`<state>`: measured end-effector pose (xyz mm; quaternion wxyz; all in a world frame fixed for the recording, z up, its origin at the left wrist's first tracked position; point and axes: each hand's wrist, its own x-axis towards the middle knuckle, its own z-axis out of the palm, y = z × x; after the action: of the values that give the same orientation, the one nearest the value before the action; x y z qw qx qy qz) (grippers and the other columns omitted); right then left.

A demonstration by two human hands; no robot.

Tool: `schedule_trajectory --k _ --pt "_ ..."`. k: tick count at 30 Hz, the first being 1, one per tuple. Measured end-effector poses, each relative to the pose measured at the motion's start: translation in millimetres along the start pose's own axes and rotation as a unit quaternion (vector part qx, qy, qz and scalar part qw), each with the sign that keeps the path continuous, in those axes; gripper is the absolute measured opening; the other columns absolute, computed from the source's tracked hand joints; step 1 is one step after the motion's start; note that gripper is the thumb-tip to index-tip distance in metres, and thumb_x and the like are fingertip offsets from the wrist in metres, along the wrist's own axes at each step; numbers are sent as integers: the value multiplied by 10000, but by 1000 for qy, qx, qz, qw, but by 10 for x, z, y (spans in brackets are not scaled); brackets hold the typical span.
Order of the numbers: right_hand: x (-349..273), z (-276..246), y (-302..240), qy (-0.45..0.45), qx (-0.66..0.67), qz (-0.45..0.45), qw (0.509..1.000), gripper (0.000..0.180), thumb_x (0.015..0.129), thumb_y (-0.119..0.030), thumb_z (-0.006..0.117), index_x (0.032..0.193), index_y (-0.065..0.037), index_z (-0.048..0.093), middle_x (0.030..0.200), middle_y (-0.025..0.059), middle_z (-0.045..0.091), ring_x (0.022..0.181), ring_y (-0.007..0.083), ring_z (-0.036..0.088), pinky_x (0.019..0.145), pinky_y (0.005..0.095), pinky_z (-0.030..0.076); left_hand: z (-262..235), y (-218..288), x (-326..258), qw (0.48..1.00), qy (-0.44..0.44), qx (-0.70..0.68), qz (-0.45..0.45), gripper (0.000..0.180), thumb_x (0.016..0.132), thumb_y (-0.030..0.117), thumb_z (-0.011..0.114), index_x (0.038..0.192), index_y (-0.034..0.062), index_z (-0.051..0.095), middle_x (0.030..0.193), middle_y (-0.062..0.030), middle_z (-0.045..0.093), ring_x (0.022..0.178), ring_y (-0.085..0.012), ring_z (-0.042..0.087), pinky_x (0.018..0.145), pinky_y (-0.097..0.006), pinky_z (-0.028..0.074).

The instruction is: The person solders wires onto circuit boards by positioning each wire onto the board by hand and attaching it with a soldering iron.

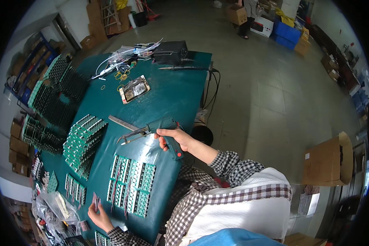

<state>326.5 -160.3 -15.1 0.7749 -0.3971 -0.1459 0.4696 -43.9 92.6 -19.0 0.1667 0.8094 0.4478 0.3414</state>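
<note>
My right hand (177, 138) is wrapped round the pistol grip of a dark green soldering gun (162, 124), its thin tip pointing left over the table. Below that tip lies a panel of green circuit boards (141, 188), with several thin reddish wires lying across it. At the panel's lower left, my left hand (101, 218) pinches a small bundle of thin wires (96, 199) between thumb and fingers. A smaller strip of boards with wires (75, 189) sits just beyond this hand. A flat metal bar (122, 121) rests behind the gun's tip.
Tall stacks of green circuit boards (84, 141) line the table's left side. Farther back are a small tray with dark residue (135, 89), a black box (171, 52), a soldering iron (181, 67) and tangled cables. Clear plastic bags (59, 207) lie lower left. A person carries a carton (236, 14) far off.
</note>
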Motion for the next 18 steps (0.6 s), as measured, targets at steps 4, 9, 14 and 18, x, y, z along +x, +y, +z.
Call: schedule_trajectory --k 4,9,14,18 --pt "-20 23 -14 -9 -4 2 1000 310 853 -306 641 887 -1 597 651 34 576 592 133 591 500 279 497 68 -532 14 997 -15 73 -33 206 829 168 653 943 15 575 791 -86 503 687 -196 508 623 -316 437" --pt "-26 44 2 8 -4 -2 1000 325 830 -326 668 854 -8 608 613 50 580 571 139 589 481 279 483 88 -315 24 998 25 25 -50 199 842 183 649 894 9 567 807 -70 525 674 -167 482 617 -300 424" --pt "-48 29 -15 23 4 -3 1000 318 831 -312 669 858 -1 607 617 53 586 568 137 590 489 280 490 158 -378 33 999 13 4 -38 192 857 179 638 878 6 556 776 -46 508 674 -149 446 619 -282 399" --pt "-12 41 -6 16 14 2 1000 310 832 -299 669 856 4 606 622 52 581 550 144 591 477 282 482 149 -428 40 999 3 14 -40 188 860 173 637 866 4 555 771 -43 505 674 -147 441 619 -281 397"
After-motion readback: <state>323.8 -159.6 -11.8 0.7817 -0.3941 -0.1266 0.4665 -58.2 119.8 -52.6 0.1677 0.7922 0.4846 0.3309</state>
